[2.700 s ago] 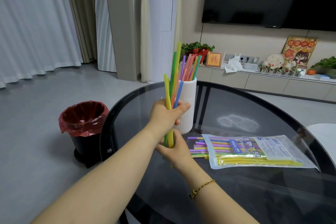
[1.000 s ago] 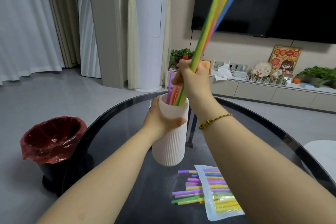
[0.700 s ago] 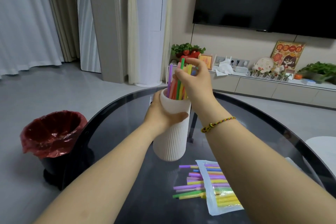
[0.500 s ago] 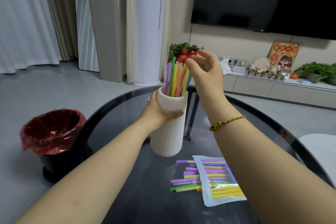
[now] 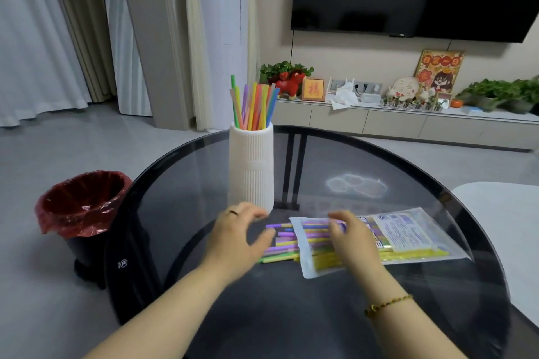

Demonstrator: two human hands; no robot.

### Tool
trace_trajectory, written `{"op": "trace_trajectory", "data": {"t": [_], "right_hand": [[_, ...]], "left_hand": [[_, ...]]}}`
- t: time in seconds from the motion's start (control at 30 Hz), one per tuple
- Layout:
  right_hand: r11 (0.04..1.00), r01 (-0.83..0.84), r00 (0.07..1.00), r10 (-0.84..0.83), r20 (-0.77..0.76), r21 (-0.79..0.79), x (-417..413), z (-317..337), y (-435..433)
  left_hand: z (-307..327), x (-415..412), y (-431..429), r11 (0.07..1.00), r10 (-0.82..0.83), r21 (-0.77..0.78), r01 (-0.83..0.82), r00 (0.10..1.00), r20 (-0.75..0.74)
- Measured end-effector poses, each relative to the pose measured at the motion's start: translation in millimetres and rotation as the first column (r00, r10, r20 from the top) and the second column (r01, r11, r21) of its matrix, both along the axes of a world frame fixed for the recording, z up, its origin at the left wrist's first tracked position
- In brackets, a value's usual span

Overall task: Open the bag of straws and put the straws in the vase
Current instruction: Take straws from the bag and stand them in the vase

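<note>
A white ribbed vase [image 5: 251,167] stands upright on the round dark glass table [image 5: 335,315], holding several coloured straws [image 5: 254,106]. In front of it the clear plastic bag [image 5: 405,237] lies flat with its open mouth to the left. Purple, yellow and green loose straws [image 5: 281,246] stick out of that mouth onto the glass. My left hand [image 5: 236,237] hovers open just left of the loose straws, fingers spread. My right hand [image 5: 350,237] rests over the bag's open end with its fingers apart; it is blurred, and I see nothing gripped in it.
A black bin with a red liner [image 5: 83,207] stands on the floor left of the table. A white seat [image 5: 507,230] edges in at the right. A TV cabinet [image 5: 408,122] with plants and ornaments runs along the far wall.
My left hand let go of the vase and my right hand left the straws standing in it. Both hands came down to the bag and the loose straws on the table.
</note>
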State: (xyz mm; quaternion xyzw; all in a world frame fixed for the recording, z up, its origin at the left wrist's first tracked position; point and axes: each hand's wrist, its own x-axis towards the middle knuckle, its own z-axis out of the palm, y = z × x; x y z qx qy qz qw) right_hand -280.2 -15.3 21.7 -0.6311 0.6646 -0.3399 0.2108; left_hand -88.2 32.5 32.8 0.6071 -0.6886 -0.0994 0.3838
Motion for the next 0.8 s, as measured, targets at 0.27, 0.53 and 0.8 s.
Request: {"op": "trace_trajectory", "data": {"t": [0.27,0.53,0.8], "right_hand": [[0.995,-0.092,0.964,0.083,-0.254,-0.025,-4,-27,9],[0.991,-0.13,0.947,0.115,-0.298,-0.03,-6,-28,4],[0.988,-0.146,0.935,0.121,-0.332,-0.05,-8,-31,3]], "left_hand": [[-15,-45,-16,0.887,-0.288,0.46,0.034,0.819,0.496],[-14,-68,-40,0.925,-0.201,0.345,-0.161,0.562,0.802],[-25,-58,-38,0.944,-0.159,0.28,-0.177,0.498,0.853]]}}
